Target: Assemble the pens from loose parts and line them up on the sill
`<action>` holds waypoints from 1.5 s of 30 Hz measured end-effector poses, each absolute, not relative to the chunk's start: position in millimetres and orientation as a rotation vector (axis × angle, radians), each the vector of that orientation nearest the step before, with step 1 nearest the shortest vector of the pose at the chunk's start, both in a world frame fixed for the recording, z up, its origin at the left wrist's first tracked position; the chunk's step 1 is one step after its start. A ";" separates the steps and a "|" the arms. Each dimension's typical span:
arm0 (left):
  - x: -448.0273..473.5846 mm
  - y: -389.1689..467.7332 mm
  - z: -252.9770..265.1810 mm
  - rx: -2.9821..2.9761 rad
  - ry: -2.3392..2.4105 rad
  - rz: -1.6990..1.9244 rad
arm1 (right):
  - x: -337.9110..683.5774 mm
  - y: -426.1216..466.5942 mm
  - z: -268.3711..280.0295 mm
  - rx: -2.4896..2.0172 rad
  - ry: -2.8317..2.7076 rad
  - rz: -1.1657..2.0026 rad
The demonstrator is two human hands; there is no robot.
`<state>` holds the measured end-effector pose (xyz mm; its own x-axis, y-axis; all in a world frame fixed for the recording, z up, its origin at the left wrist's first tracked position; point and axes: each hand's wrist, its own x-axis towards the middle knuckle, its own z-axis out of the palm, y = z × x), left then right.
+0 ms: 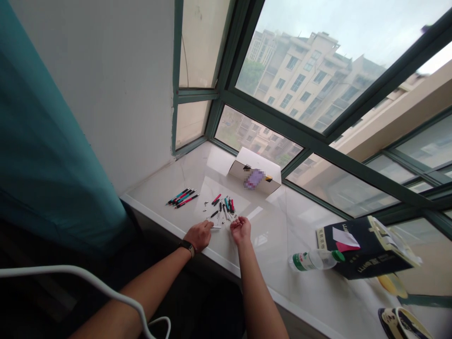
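My left hand [199,236], with a band on its wrist, is closed on a slim white pen part [216,227] that sticks out to the right of the fingers, low over the sill near its front edge. To its right is my right hand [241,230], palm turned up and fingers curled together; whatever they pinch is too small to make out. Just beyond both hands lie loose pen parts [226,207], black, red, teal and metallic. Farther left, several assembled pens [181,197] in black with teal or red rest side by side.
A white box [256,172] stands against the window behind the parts. On the right a clear bottle with a green cap [314,260] lies on its side against a dark carton [367,247]. A round tub [406,322] is at the lower right. A white cable [70,270] crosses the lower left.
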<state>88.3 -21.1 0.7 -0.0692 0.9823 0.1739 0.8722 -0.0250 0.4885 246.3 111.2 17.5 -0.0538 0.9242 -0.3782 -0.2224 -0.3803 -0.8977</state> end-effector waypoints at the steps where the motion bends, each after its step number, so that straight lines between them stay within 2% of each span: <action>1: 88.5 -21.2 1.5 1.976 2.020 0.719 | 242.9 110.5 18.6 -1.354 -0.922 1.561; 4: 88.9 -21.7 4.3 1.969 2.020 0.709 | 225.5 108.1 24.6 -1.486 -1.363 1.400; 8: 89.4 -22.0 6.5 1.950 2.039 0.693 | 194.0 105.9 37.4 -1.409 -2.349 0.899; 10: 89.3 -21.7 6.3 1.941 2.043 0.698 | 179.5 106.3 43.2 -1.327 -2.663 0.723; 14: 88.6 -21.0 5.0 1.940 2.041 0.704 | 160.5 112.1 48.8 -1.216 -2.966 0.540; 20: 88.4 -20.9 3.6 1.965 2.023 0.662 | 150.4 119.1 45.5 -1.106 -3.047 0.588; 27: 89.0 -21.4 7.0 1.941 2.021 0.645 | 154.7 122.6 45.8 -1.151 -2.863 0.688; 29: 88.7 -21.1 8.1 1.950 2.023 0.629 | 164.4 120.8 45.6 -1.235 -2.497 0.927; 31: 88.3 -20.8 8.9 1.974 2.017 0.626 | 177.8 112.9 43.8 -1.267 -1.902 1.292; 34: 88.3 -20.7 9.8 1.995 2.005 0.649 | 199.9 89.0 39.7 -1.131 -1.189 1.671; 45: 89.4 -20.7 6.9 1.982 2.004 0.756 | 208.3 33.5 38.8 -0.950 -0.826 1.807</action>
